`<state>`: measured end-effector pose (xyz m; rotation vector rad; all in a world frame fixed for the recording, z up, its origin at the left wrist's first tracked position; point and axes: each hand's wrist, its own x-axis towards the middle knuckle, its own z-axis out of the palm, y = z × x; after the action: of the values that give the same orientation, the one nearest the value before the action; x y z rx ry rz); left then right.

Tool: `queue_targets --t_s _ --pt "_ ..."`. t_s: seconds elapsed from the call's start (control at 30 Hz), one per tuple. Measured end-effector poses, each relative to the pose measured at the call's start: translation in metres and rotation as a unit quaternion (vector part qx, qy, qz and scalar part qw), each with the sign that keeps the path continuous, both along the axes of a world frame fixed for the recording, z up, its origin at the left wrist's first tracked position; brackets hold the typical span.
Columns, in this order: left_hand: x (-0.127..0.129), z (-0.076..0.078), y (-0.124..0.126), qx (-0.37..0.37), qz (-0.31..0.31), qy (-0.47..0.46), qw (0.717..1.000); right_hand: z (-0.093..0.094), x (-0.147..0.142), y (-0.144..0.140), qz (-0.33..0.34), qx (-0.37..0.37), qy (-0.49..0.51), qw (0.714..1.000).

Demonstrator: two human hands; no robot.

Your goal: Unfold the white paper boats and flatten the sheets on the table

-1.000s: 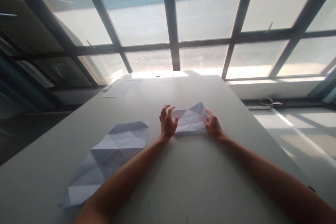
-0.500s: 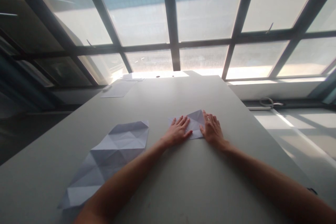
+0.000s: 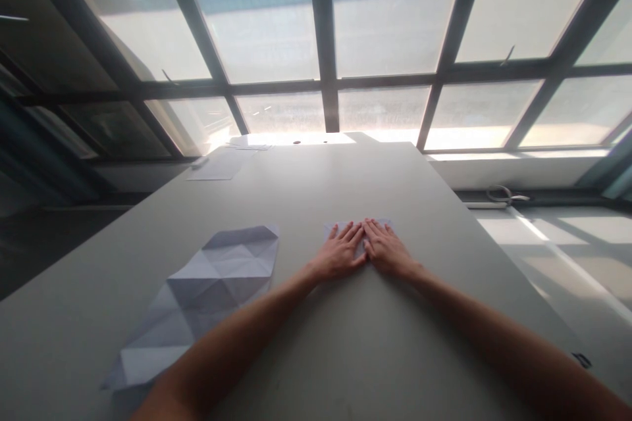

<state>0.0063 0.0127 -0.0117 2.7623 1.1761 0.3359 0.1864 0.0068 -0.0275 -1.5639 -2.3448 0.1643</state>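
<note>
A small folded white paper (image 3: 332, 229) lies flat on the grey table (image 3: 345, 342), mostly hidden under both of my hands. My left hand (image 3: 340, 254) lies flat on its left half, fingers spread and pointing away. My right hand (image 3: 386, 251) lies flat on its right half, its fingers touching those of the left. Only the paper's far edge and corners show. A larger creased white sheet (image 3: 197, 296) lies unfolded on the table to the left of my left forearm.
Flat sheets of paper (image 3: 220, 168) lie at the table's far left corner, with more papers (image 3: 249, 143) by the window. Large windows with dark frames rise behind. A ledge on the right carries a cable loop (image 3: 501, 194).
The small paper stood partly raised between my hands a second ago. Both hands have since pressed it flat and slid together over its middle.
</note>
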Motion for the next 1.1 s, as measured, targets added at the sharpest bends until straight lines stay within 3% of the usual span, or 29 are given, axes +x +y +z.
queue_targets --t_s 0.5,0.67,0.83,0.97,1.1 --pt "-0.007 -0.011 0.015 0.000 0.118 0.029 0.993 -0.007 0.019 0.014 -0.104 0.006 -0.034 0.994" --pt "-0.007 -0.008 0.014 -0.001 0.117 0.048 0.992 -0.007 0.020 0.015 -0.120 0.011 -0.046 0.992" --pt "-0.009 -0.003 0.012 -0.003 0.068 0.049 0.996 0.000 0.017 0.008 -0.128 0.038 -0.054 0.990" --pt "-0.008 0.001 0.011 -0.003 0.017 0.054 0.998 0.006 0.010 0.001 -0.043 0.054 -0.045 0.997" --pt "-0.006 0.005 0.008 -0.005 -0.021 0.046 0.999 0.005 0.003 -0.001 0.039 0.008 -0.022 0.999"
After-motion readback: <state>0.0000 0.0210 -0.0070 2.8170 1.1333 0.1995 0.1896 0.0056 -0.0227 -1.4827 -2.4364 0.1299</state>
